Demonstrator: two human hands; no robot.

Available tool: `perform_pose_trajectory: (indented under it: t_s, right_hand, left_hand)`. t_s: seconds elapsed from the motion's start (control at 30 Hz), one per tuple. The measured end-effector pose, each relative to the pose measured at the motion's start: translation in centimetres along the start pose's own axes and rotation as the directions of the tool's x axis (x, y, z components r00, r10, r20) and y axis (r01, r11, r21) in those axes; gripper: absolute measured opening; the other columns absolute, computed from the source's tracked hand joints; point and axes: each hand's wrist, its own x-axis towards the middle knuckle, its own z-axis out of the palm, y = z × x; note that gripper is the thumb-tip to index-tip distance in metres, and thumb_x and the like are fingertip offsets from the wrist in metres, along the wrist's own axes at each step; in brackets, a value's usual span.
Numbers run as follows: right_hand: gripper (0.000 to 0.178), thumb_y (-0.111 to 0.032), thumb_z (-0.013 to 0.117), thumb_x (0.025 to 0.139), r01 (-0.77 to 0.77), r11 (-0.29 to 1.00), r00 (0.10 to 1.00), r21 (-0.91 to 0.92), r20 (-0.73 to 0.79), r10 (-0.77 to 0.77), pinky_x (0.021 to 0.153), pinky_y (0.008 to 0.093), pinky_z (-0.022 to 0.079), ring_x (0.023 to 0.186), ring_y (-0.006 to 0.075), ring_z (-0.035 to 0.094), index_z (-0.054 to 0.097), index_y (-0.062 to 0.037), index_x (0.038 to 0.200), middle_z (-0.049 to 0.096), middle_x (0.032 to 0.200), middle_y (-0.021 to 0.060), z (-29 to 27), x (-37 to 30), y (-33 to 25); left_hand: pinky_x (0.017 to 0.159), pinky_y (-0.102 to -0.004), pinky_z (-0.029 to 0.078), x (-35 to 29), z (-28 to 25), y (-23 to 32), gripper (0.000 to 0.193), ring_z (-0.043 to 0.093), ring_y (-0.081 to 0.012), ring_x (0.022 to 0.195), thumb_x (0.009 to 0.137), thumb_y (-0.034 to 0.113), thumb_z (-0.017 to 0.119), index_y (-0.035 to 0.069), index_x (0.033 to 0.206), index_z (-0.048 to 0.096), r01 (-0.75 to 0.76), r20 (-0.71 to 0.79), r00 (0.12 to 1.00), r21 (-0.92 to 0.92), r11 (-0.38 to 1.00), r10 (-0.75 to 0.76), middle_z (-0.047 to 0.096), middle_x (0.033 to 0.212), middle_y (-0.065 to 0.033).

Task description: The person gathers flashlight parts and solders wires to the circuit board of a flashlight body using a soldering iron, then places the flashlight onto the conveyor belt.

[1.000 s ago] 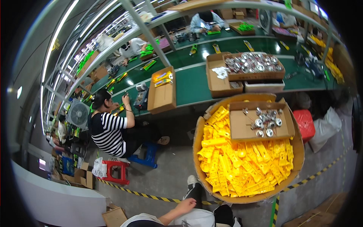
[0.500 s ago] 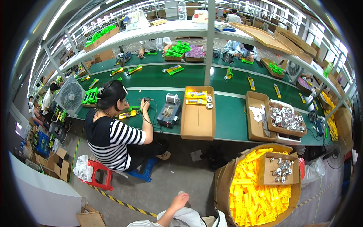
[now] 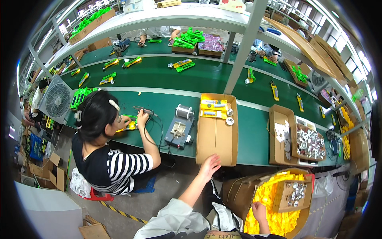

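Observation:
My left hand [image 3: 209, 166] reaches forward with its fingers outstretched, at the front edge of a shallow cardboard box [image 3: 217, 143] on the green bench. It holds nothing. Yellow plastic pieces [image 3: 214, 114] and round silver-white parts [image 3: 230, 121] lie at the far end of that box. Lower right, my right hand [image 3: 259, 212] is bent with its fingers curled in, over a large carton [image 3: 238, 195] full of yellow plastic pieces [image 3: 286, 221]. Whatever those fingers hold, if anything, is hidden. A small box [image 3: 281, 203] of round metal parts rests on the yellow pieces beside it.
A co-worker [image 3: 107, 151] in a striped top sits at left, holding a soldering iron [image 3: 144, 110]. Nearby stands a device with a wire spool [image 3: 184, 111]. Boxes of white and metal parts [image 3: 308, 143] stand at right. An upright post [image 3: 246, 47] supports the overhead shelf [image 3: 159, 20].
I have come closer to the bench. My left hand has moved up and forward to the shallow box, its fingers extended. My right hand has come into view over the large carton.

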Motion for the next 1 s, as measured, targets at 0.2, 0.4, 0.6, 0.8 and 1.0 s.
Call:
perform_pose_trajectory:
  t_s: [0.2, 0.4, 0.6, 0.8, 1.0]
  right_hand:
    - [0.009, -0.009, 0.052, 0.075, 0.263, 0.953, 0.965, 0.153, -0.029, -0.262, 0.056, 0.0307, 0.044, 0.059, 0.0261, 0.056, 0.057, -0.0016, 0.079, 0.057, 0.067, 0.0143, -3.1, 15.9, -11.0]
    - [0.014, -0.008, 0.053, 0.075, 0.582, 0.811, 0.812, 0.059, -0.086, -0.577, 0.068, 0.0353, 0.044, 0.077, 0.0301, 0.055, 0.055, 0.0000, 0.087, 0.057, 0.082, 0.0161, -5.7, 31.2, -21.1]
    - [0.019, -0.006, 0.052, 0.075, 0.724, 0.684, 0.687, 0.089, -0.002, -0.727, 0.078, 0.0372, 0.041, 0.089, 0.0323, 0.051, 0.054, 0.0006, 0.093, 0.056, 0.092, 0.0166, -5.1, 40.6, -28.6]
    - [0.026, -0.002, 0.049, 0.072, 0.818, 0.575, 0.569, -0.017, 0.172, -0.804, 0.082, 0.0373, 0.041, 0.096, 0.0308, 0.050, 0.051, 0.0013, 0.098, 0.053, 0.102, 0.0160, -0.4, 44.7, -31.3]
    - [0.033, -0.005, 0.046, 0.076, 0.758, 0.633, 0.641, -0.158, 0.362, -0.677, 0.086, 0.0367, 0.038, 0.102, 0.0312, 0.046, 0.045, 0.0019, 0.108, 0.048, 0.109, 0.0186, 2.2, 45.8, -31.8]
  left_hand:
    - [0.093, -0.0359, 0.030, 14.5, 1.7, 2.0, 0.061, 0.034, -0.0215, 0.115, 0.078, 0.040, 0.051, 0.005, 0.124, 0.029, -0.101, -0.235, 0.970, -0.159, 0.982, 0.062, 0.034, 0.126, -0.0085]
    - [0.098, -0.0359, 0.021, 20.9, 5.1, 2.8, 0.080, 0.024, -0.0221, 0.122, 0.073, 0.050, 0.053, 0.003, 0.129, 0.019, -0.237, -0.380, 0.917, -0.263, 0.935, 0.125, 0.025, 0.132, -0.0102]
    - [0.095, -0.0307, 0.020, 23.6, 7.0, 4.7, 0.068, 0.035, -0.0158, 0.109, 0.071, 0.051, 0.055, 0.010, 0.122, 0.035, -0.191, -0.463, 0.886, -0.308, 0.932, 0.029, 0.039, 0.119, -0.0031]
    - [0.080, -0.0257, 0.031, 26.6, 7.0, 3.6, 0.040, 0.046, -0.0073, 0.091, 0.071, 0.035, 0.063, 0.016, 0.103, 0.048, -0.307, -0.501, 0.857, -0.302, 0.903, 0.123, 0.052, 0.098, 0.0036]
    - [0.073, -0.0222, 0.039, 25.8, 8.1, 4.6, 0.037, 0.050, -0.0068, 0.084, 0.071, 0.023, 0.067, 0.014, 0.101, 0.048, -0.356, -0.529, 0.835, -0.306, 0.883, 0.153, 0.054, 0.094, 0.0032]
